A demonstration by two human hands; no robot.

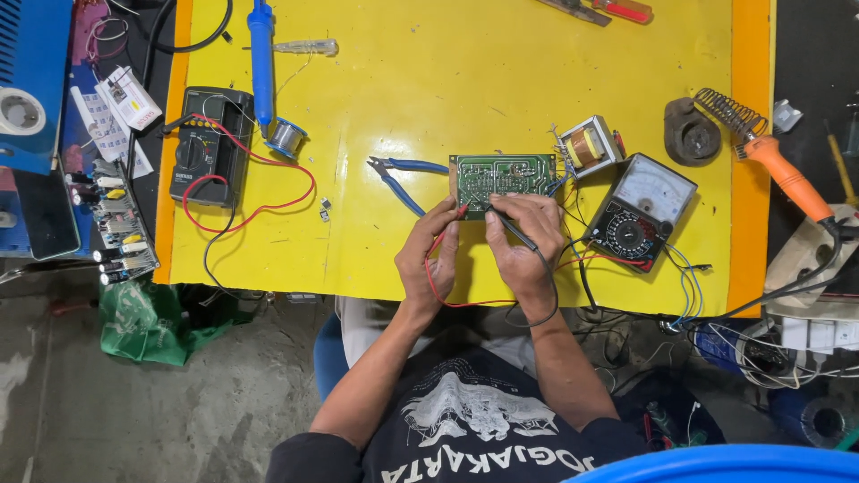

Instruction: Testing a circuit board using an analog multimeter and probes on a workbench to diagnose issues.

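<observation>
A green circuit board [501, 174] lies on the yellow table [429, 98], wired to a small transformer [589, 145] at its right. My left hand [428, 259] pinches a red test probe [455, 219] whose tip touches the board's near edge. My right hand [521, 237] grips a black test probe [514, 225], also pointed at the board's near edge. Red and black leads run from the probes toward an analog multimeter [640, 210] just right of my right hand.
Blue-handled cutters [403, 174] lie left of the board. A black digital multimeter [210, 143] with red leads, a solder spool [286, 137] and a blue soldering iron [260, 54] sit far left. An orange soldering iron [787, 174] and coil stand [729, 112] are at right.
</observation>
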